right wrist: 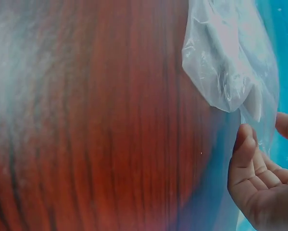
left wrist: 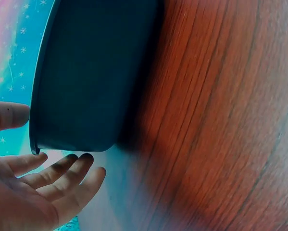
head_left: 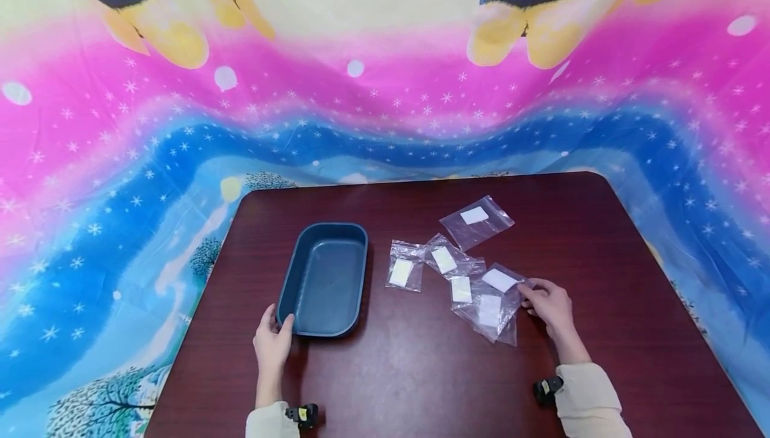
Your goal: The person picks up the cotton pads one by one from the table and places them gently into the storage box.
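Observation:
My left hand (head_left: 273, 341) is at the near left corner of a dark blue-grey plastic tray (head_left: 327, 323). In the left wrist view, the thumb meets the tray's rim and the other fingers spread loosely along its outer wall (left wrist: 86, 77). On the right, my right hand (head_left: 550, 304) pinches the edge of a clear plastic zip bag (head_left: 499, 279) with a white card inside. That bag (right wrist: 220, 62) hangs beyond the fingertips in the right wrist view. It overlaps other bagged cards, including a white card (head_left: 489, 311) lower in the pile.
More clear bags with white cards lie nearby: one bag (head_left: 404, 272) right of the tray, another (head_left: 444, 259) beside it, and one (head_left: 478, 221) farther back. All rest on a dark red-brown table (head_left: 397, 384). A printed cloth (head_left: 385, 103) hangs around its far side.

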`<state>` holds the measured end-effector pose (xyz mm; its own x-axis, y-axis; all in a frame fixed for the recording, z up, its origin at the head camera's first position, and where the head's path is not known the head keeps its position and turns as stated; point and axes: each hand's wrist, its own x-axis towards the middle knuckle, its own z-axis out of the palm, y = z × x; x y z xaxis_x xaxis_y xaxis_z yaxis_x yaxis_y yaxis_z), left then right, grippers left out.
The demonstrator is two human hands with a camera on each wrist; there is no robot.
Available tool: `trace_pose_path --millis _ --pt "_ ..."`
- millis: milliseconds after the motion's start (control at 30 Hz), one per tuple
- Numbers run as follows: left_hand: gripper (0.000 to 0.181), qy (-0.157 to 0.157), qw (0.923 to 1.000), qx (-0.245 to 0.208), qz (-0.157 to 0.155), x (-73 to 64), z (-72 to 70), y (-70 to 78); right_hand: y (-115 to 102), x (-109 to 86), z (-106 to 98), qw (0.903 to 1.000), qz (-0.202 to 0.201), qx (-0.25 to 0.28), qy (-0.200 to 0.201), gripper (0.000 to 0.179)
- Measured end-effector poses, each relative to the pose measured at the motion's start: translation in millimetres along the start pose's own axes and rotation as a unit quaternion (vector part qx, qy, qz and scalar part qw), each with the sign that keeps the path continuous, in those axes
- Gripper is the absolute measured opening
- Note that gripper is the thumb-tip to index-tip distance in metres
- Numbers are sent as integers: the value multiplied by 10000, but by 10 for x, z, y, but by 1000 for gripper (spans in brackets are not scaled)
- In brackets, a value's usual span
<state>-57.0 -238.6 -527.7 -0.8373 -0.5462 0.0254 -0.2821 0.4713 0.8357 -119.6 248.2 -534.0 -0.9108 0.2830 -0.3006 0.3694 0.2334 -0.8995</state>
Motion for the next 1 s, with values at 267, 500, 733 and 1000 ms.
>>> trace_pose_path --millis 267,500,733,1000 --pt "43 -66 9995 -268 -175 -14 17 -12 119 108 17 9951 -235 951 110 17" --pt "46 -177 9977 -545 -367 -15 17 4 450 417 15 9802 -662 1866 30 15" --pt "45 -71 9977 -578 -350 -12 32 -12 526 580 13 9739 -904 2075 171 25" --pt "45 -237 9970 -605 -411 -11 33 -25 497 655 -49 9582 -1505 2434 -17 33"
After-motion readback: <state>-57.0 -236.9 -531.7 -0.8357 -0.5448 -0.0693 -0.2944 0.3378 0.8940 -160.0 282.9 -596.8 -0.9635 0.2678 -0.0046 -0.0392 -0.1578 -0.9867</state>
